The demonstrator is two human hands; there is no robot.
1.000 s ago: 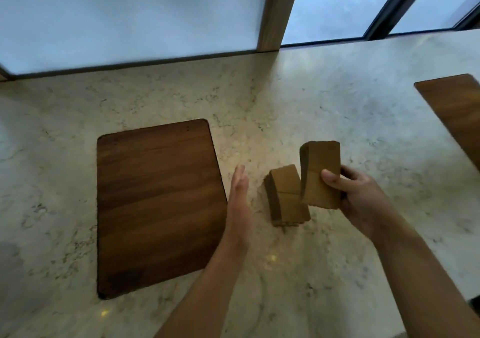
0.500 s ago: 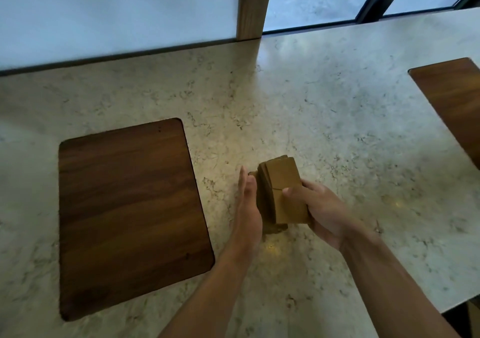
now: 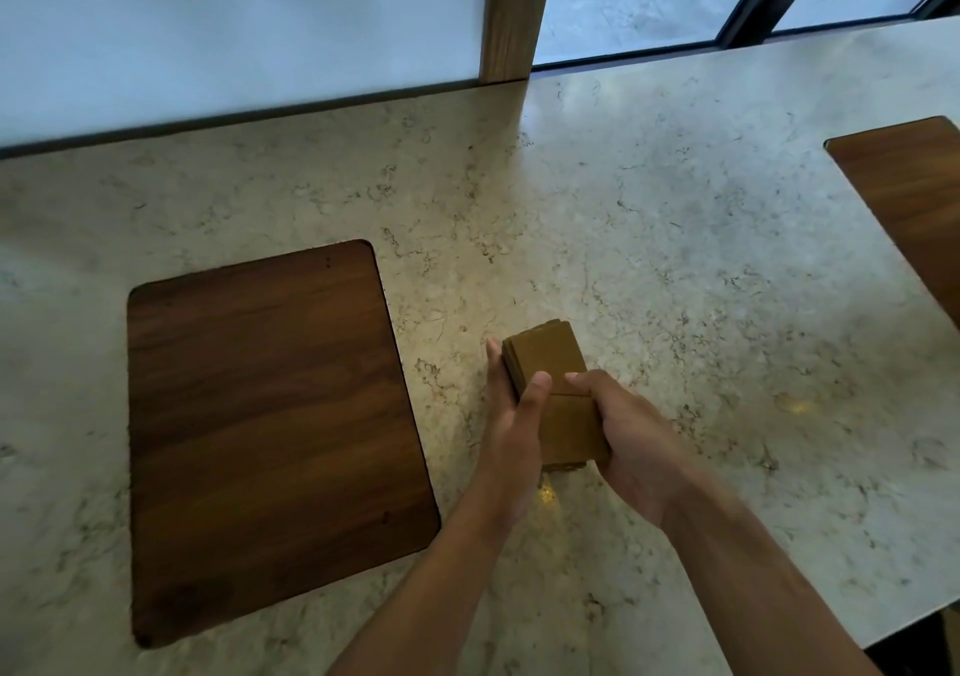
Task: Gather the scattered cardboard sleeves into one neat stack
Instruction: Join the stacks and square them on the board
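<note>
A single stack of brown cardboard sleeves (image 3: 550, 363) lies on the marble counter (image 3: 675, 259), slightly fanned at its far left edge. My left hand (image 3: 511, 426) presses along the stack's left side, its thumb resting on top. My right hand (image 3: 631, 431) grips the right side and near end, thumb on the top sleeve. The stack's near end and right flank are hidden by my hands.
A dark wooden board (image 3: 270, 431) is set in the counter just left of my hands. A second wooden board (image 3: 914, 207) sits at the right edge. A window with a wooden post (image 3: 514, 10) runs along the back. The counter's front edge is at lower right.
My right hand brought its bundle of sleeves down onto the pile on the counter. Both hands have closed in around the merged stack, the left thumb now on top.
</note>
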